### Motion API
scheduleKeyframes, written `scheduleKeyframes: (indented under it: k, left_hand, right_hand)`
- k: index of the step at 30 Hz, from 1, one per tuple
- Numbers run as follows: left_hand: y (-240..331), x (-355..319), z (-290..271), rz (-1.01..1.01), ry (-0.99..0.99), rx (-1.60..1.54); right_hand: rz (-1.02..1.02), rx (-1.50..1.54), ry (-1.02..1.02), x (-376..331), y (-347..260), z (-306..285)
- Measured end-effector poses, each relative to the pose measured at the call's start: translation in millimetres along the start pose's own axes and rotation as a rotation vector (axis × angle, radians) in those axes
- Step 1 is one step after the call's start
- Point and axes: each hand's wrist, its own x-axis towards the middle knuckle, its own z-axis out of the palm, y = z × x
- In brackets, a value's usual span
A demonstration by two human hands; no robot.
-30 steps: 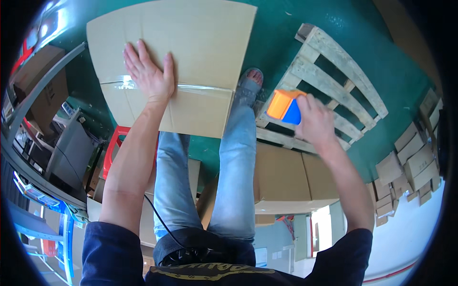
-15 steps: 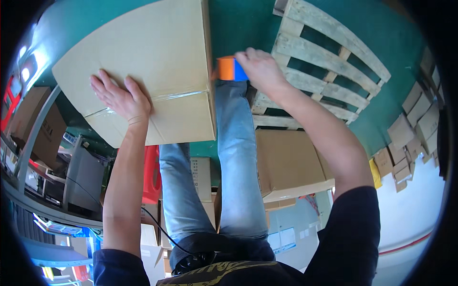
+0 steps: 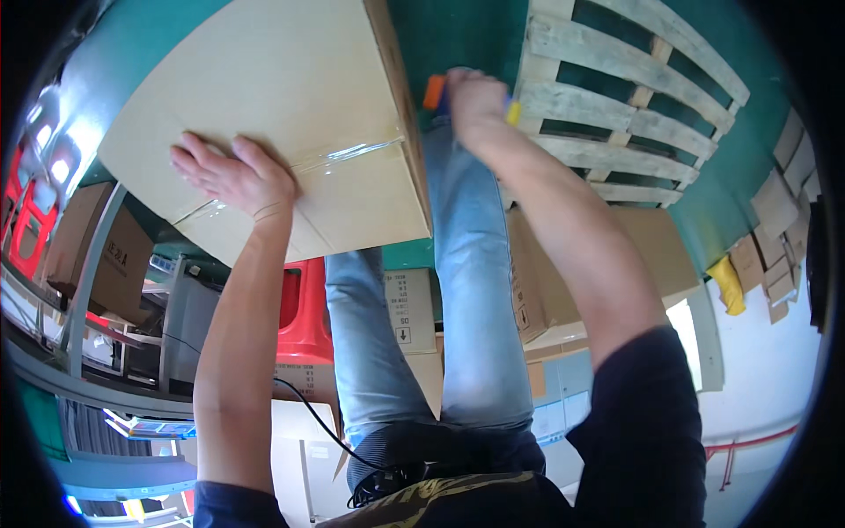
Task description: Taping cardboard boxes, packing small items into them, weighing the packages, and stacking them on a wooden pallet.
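Cardboard box [image 3: 273, 79] lies beneath the left fingers [image 3: 204, 157].

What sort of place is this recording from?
Probably a warehouse or packing area, though a workshop storeroom is possible. What shows it: a large carton with clear tape along its seam, a wooden pallet on the green floor, and more cardboard heaped at the right.

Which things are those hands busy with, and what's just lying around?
Seemingly in use:
- big cardboard box, left hand flat on it
- orange-and-blue tool, held in the right hand

Seemingly just lying around:
- wooden pallet
- red stool by the legs
- yellow thing at the right
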Motion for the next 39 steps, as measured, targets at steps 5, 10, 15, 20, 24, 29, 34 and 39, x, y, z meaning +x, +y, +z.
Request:
scheduleKeyframes:
  k: [5, 10, 15, 20, 24, 29, 34, 39]
  left_hand:
    - [-25.5, 1.8, -22.5, 0.074, -0.011, 0.103]
    - [-47.7, 40.9, -108.1, -0.106, -0.336, -0.461]
    - [-174.9, 37.1, -103.9, -0.526, -0.465, -0.558]
    - [-193.9, 26.4, -97.6, -0.407, -0.456, -0.647]
    - [-198.6, 46.0, -70.4, -0.391, -0.553, -0.863]
    - [-209.8, 38.3, -83.7, -0.405, -0.535, -0.835]
    - [-219.7, 32.8, -75.9, -0.381, -0.532, -0.85]
    - [-214.7, 35.4, -77.1, -0.338, -0.557, -0.655]
  right_hand:
    - [0.399, 1.265, 0.718, -56.3, -24.1, -58.3]
    - [0.497, 1.6, 1.217, -30.8, -50.3, -50.5]
    - [0.273, 1.211, 1.248, -100.2, -63.3, -96.9]
    - [-0.838, 0.91, 0.854, -194.4, -146.4, -112.0]
    - [-1.15, 0.628, 0.87, -144.9, -254.6, -80.0]
    - [-1.154, 0.422, 0.826, -126.1, -205.3, -74.6]
    - [-0.925, 0.456, 0.846, -151.4, -58.8, -61.0]
    - [-0.825, 0.485, 0.99, -141.0, -81.6, -48.8]
